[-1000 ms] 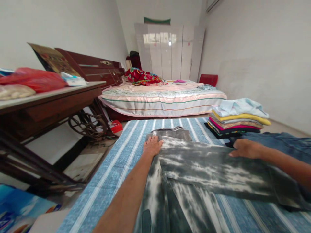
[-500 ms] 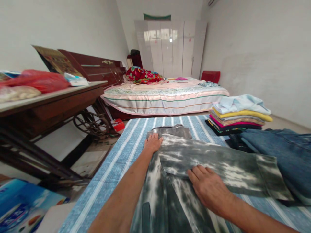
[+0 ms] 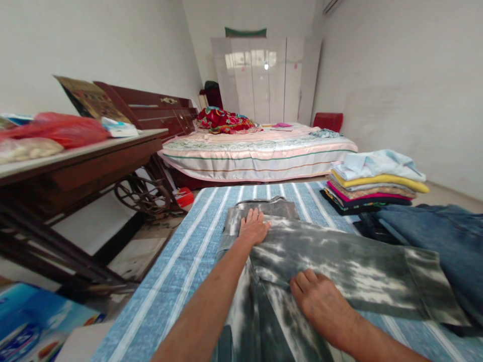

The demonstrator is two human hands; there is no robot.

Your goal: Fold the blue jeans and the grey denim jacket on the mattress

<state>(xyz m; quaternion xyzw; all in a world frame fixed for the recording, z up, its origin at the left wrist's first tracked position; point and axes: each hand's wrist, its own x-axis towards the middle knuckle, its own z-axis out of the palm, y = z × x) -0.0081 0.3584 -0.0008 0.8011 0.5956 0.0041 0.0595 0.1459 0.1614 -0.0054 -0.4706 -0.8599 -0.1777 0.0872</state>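
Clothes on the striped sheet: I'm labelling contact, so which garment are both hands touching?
The mottled grey garment, under the left hand and right hand; the blue denim and folded stack lie untouched.

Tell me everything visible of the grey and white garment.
The garment, mottled grey and white, looks like cloth. It lies on the blue striped sheet, a long sleeve-like part stretched rightward, seamed near its end; its near portion leaves the frame. The left hand lies flat on it; the right hand, curled, touches that part's near edge.
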